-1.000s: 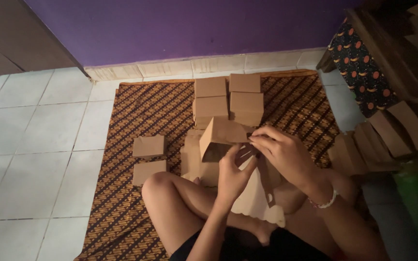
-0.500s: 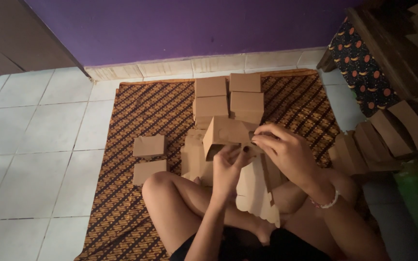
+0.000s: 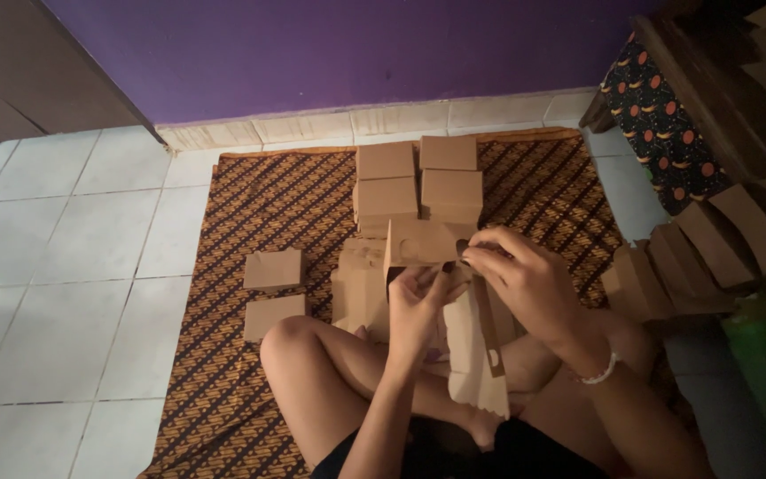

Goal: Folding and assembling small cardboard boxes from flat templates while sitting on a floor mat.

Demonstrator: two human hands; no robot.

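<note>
We clamp both hands, left hand (image 3: 418, 306) and right hand (image 3: 529, 279), on a half-folded cardboard box (image 3: 423, 241), finished boxes (image 3: 418, 182) stacked just beyond.

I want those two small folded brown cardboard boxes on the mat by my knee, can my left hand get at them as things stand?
Probably not right away: the left hand is busy gripping the brown cardboard box being folded. The two small folded brown cardboard boxes lie uncovered on the patterned mat.

Brown cardboard boxes (image 3: 418, 182) on a brown-and-cream patterned mat (image 3: 259, 213) — purple wall (image 3: 330, 53), white floor tiles (image 3: 55, 266)
</note>
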